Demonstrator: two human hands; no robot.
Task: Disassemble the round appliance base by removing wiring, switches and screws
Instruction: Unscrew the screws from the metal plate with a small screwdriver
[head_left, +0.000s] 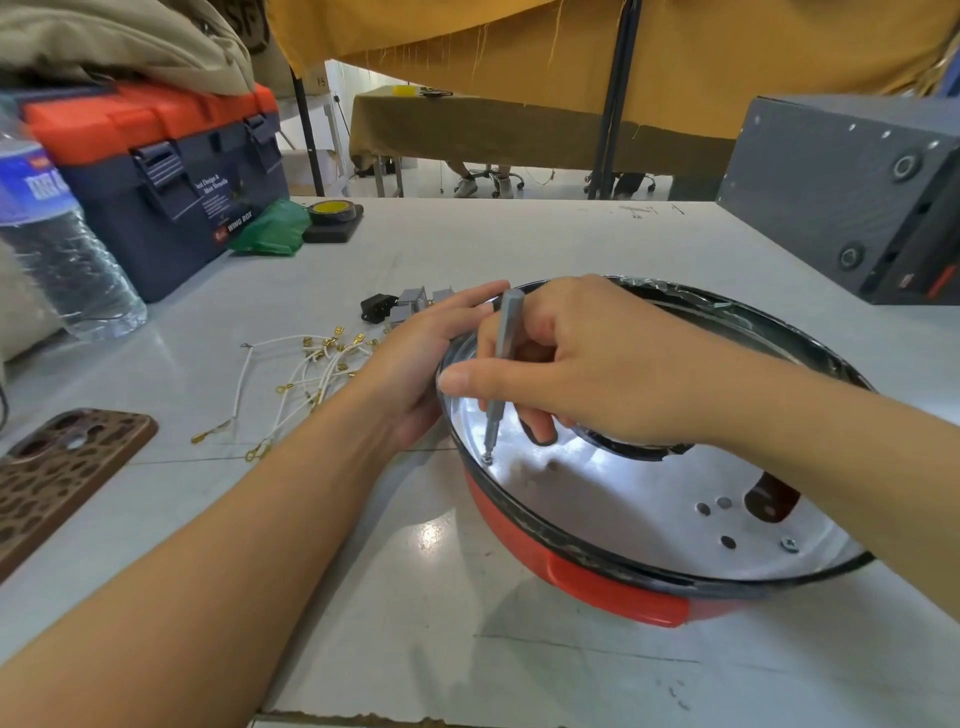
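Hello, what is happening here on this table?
A person is taking apart a round red appliance base. The right hand holds a grey screwdriver upright, its tip on a screw inside the base. The left hand steadies the rim. Loose white wires and grey switches lie beside it.

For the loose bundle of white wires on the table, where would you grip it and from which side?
Grip the white wires at the middle, where the strands overlap in a knot, coming straight down from above. They lie flat on the table, with the left hand and the appliance base close on their right, so a side approach there is crowded. The brass terminals splay outward and would slip.
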